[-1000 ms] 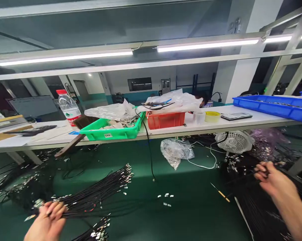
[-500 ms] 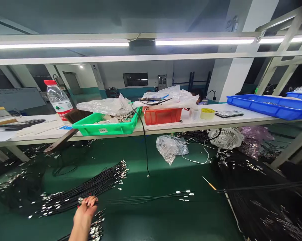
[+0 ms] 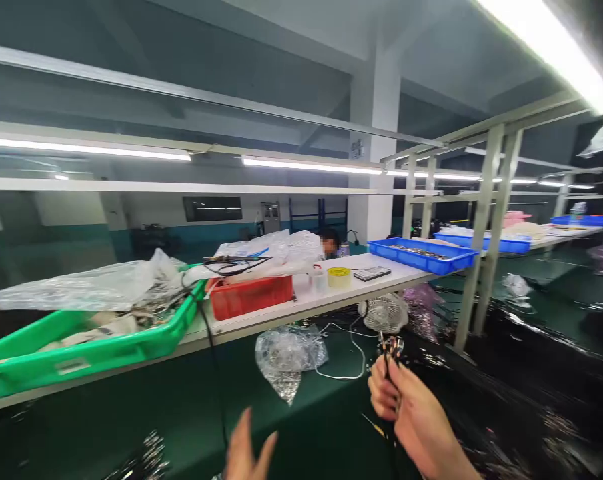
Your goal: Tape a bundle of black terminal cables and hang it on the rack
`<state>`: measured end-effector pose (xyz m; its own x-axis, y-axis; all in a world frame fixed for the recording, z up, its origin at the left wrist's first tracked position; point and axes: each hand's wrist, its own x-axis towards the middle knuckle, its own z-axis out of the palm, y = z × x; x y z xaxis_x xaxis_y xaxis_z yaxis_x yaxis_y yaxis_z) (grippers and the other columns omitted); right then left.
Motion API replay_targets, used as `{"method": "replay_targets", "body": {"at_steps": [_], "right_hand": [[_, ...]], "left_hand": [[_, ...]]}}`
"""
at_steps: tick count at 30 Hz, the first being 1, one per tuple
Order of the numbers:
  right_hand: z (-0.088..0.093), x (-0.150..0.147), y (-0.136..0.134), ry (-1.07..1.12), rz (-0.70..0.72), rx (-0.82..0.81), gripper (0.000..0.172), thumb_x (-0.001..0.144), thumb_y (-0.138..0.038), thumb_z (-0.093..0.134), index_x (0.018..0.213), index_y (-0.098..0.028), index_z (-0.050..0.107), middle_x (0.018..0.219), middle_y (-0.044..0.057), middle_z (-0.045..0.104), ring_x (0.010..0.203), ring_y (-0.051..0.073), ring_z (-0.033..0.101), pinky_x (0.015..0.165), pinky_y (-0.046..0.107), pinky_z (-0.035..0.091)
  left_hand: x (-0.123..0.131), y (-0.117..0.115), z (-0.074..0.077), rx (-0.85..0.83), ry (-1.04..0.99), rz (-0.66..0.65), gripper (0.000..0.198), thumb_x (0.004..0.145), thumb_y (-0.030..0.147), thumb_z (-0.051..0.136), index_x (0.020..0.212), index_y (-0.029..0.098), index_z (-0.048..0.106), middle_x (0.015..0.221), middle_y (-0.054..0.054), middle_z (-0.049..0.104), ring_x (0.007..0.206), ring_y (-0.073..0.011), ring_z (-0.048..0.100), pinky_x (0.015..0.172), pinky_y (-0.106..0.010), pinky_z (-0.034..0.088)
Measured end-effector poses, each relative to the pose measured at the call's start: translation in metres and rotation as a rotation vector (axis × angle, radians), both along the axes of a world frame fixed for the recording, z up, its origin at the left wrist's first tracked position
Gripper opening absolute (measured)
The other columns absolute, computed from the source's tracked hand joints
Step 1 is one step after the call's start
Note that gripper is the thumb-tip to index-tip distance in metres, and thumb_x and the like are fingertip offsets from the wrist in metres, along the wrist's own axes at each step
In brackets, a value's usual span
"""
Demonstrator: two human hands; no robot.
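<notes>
Under long strip lights, a white desk carries a red crate and a blue tray. The right-hand grip clenches black terminal-tipped wires, now lifted into view; the left-hand grip stands open, grasping nothing.

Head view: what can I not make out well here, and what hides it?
In the head view:
Left hand: cut off by bottom edge, fingers blurred.
Black cable ends: partly behind the right hand, blurred.
Green crate: cut off by left edge; plastic bag partly hides contents.
Blue tray: contents too small.
</notes>
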<state>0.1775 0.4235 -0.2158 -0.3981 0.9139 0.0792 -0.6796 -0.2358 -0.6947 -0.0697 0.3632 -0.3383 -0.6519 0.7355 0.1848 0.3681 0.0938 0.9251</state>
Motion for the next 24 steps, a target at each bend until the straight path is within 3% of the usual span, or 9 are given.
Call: {"method": "replay_targets", "body": {"at_steps": [2,3,5,7,11,14,19,24], "right_hand": [[-0.014,-0.035,-0.02,0.0,0.089,-0.056,0.035,0.066,-0.045,0.07,0.064,-0.016,0.049,0.053,-0.007,0.033,0.045,0.005,0.029,0.041,0.017,0.023],[-0.02,-0.05,-0.029,-0.015,0.123,-0.081,0.035,0.064,-0.045,0.072,0.067,-0.017,0.051,0.055,-0.005,0.039,0.047,0.006,0.034,0.043,0.018,0.027],[-0.031,-0.071,-0.044,-0.092,0.158,-0.091,0.038,0.06,-0.049,0.073,0.074,-0.017,0.057,0.062,-0.001,0.051,0.056,0.011,0.047,0.051,0.022,0.039],[-0.042,-0.085,-0.056,-0.242,0.161,-0.033,0.045,0.058,-0.055,0.07,0.082,-0.018,0.061,0.072,0.003,0.06,0.07,0.018,0.056,0.063,0.028,0.045],[-0.064,-0.097,-0.073,-0.456,0.193,0.1,0.046,0.058,-0.057,0.067,0.087,-0.021,0.065,0.087,0.005,0.065,0.093,0.026,0.056,0.081,0.032,0.044],[-0.075,-0.104,-0.085,-0.51,0.258,0.153,0.046,0.059,-0.056,0.067,0.09,-0.022,0.066,0.094,0.006,0.065,0.101,0.027,0.053,0.088,0.033,0.041],[-0.081,-0.122,-0.103,-0.556,0.437,0.204,0.052,0.065,-0.057,0.06,0.098,-0.017,0.063,0.089,0.008,0.066,0.088,0.027,0.059,0.081,0.036,0.044],[-0.08,-0.13,-0.106,-0.409,0.692,0.095,0.051,0.064,-0.051,0.065,0.102,-0.017,0.062,0.078,0.006,0.067,0.078,0.024,0.061,0.073,0.034,0.046]], "left_hand": [[0.037,-0.01,0.039,0.052,-0.194,-0.391,0.058,0.065,0.056,0.055,0.107,0.017,0.056,0.109,-0.013,0.06,0.103,-0.0284,0.054,0.092,-0.038,0.041],[0.054,-0.016,0.057,0.102,-0.226,-0.502,0.054,0.07,0.054,0.054,0.11,0.018,0.056,0.116,-0.012,0.057,0.107,-0.0268,0.052,0.094,-0.036,0.04],[0.077,-0.026,0.083,0.192,-0.26,-0.552,0.047,0.075,0.048,0.055,0.114,0.021,0.056,0.123,-0.009,0.053,0.113,-0.0251,0.047,0.098,-0.034,0.036],[0.085,-0.035,0.093,0.249,-0.353,-0.516,0.047,0.074,0.043,0.059,0.115,0.02,0.056,0.12,-0.01,0.055,0.111,-0.0251,0.049,0.097,-0.034,0.037],[0.069,-0.058,0.082,0.245,-0.522,-0.427,0.04,0.068,0.037,0.067,0.102,0.014,0.064,0.096,-0.011,0.064,0.089,-0.0219,0.057,0.081,-0.029,0.043],[0.055,-0.077,0.072,0.226,-0.619,-0.39,0.031,0.065,0.035,0.07,0.086,0.013,0.069,0.079,-0.007,0.064,0.073,-0.017,0.055,0.069,-0.024,0.042],[0.048,-0.099,0.061,0.226,-0.662,-0.2,0.031,0.064,0.036,0.07,0.085,0.013,0.071,0.074,-0.007,0.063,0.069,-0.0152,0.052,0.064,-0.022,0.039],[0.047,-0.103,0.043,0.263,-0.637,-0.064,0.03,0.072,0.039,0.063,0.086,0.014,0.07,0.081,-0.008,0.065,0.075,-0.0176,0.054,0.067,-0.023,0.039]]}}
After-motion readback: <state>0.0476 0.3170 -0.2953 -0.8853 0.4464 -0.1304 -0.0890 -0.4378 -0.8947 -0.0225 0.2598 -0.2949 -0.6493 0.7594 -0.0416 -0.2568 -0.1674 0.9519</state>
